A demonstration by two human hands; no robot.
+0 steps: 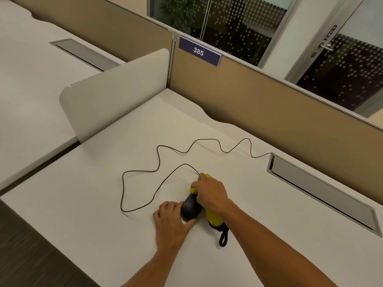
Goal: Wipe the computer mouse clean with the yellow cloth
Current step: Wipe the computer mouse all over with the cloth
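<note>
A black computer mouse [190,208] lies on the white desk [103,214] near its front middle. My left hand [171,220] grips the mouse from its near left side, thumb under its rear end. My right hand [209,193] presses the yellow cloth [213,218] against the far right part of the mouse. The cloth shows beyond my fingers and below my wrist, where a black loop hangs from it. The mouse's thin black cable [157,162] runs from under my right hand in loose loops over the desk.
The cable ends in a grey cable hatch [321,189] at the right. Tan partition walls [248,100] with a blue sign reading 385 [199,51] close the far side. A low white divider [116,88] stands at the left. A dark gap borders the desk's left edge.
</note>
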